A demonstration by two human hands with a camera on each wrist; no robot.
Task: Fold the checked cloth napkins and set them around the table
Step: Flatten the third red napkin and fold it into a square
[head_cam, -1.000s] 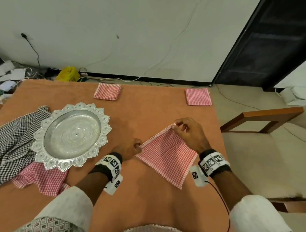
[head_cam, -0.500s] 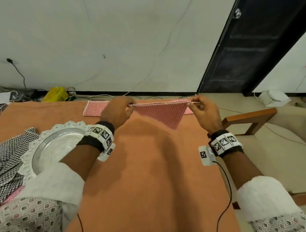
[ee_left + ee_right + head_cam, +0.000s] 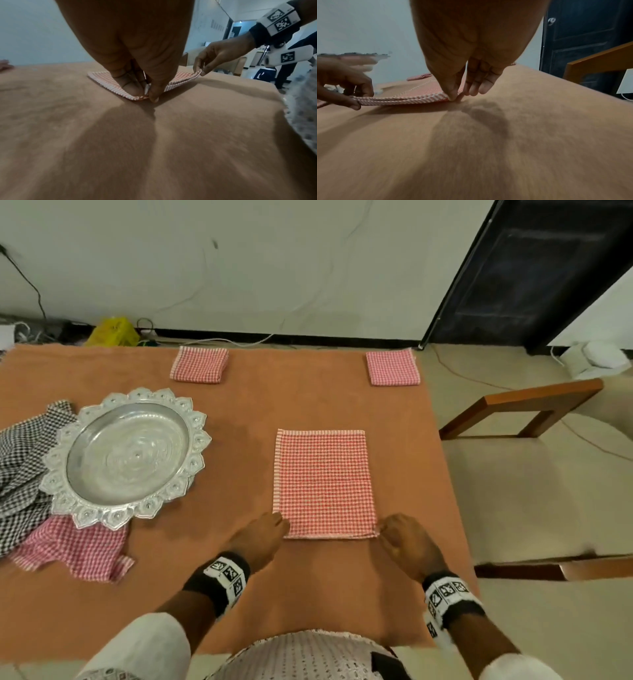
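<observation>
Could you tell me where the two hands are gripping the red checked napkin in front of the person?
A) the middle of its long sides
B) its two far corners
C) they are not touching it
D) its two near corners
D: the left hand and the right hand each pinch a near corner of the red checked napkin that lies on the table.

**A plain room in a home, set up as a dining spot**

The desk (image 3: 239,412), filling the middle of the head view, is draped in orange cloth and carries an ornate silver platter (image 3: 126,457) at centre left. Folded red checked napkins (image 3: 199,364) lie along its far edge like place settings. A wooden chair (image 3: 520,412) stands at the right. Behind runs a bare white wall (image 3: 274,261) with hairline cracks, a black skirting and loose cables on the tiled floor (image 3: 513,491). A dark panelled door (image 3: 534,268) fills the upper right; a yellow bag (image 3: 111,332) sits at the upper left.
</observation>
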